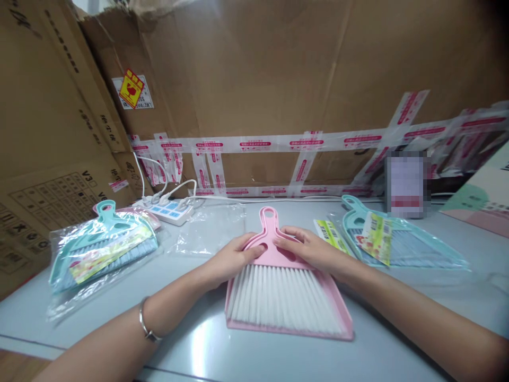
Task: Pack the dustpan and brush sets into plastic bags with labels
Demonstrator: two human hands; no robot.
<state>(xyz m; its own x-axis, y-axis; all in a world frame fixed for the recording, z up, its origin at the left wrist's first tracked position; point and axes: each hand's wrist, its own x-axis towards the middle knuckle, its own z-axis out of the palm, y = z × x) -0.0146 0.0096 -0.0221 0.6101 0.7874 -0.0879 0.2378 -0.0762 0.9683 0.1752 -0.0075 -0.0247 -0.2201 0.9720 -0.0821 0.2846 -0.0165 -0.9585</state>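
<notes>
A pink hand brush (pixel 284 297) with white bristles lies nested in a pink dustpan (pixel 344 318), bristles toward me and the looped handles pointing away. My left hand (pixel 240 254) grips the set at its left shoulder, thumb on the brush near an oval hole. On the opposite shoulder, my right hand (pixel 304 246) is closed the same way, thumb on top of the brush. Its other fingers are partly hidden behind the dustpan's edge. Just behind my left hand lies a flat clear plastic bag (pixel 214 228).
At left, a bagged teal brush and dustpan set (pixel 105 239) rests beside a white power strip (pixel 169 211) with cables. Another teal set (pixel 413 246) with a yellow-green card (pixel 376 239) lies at right. A large cardboard box (pixel 254 69) stands behind the table (pixel 183 329).
</notes>
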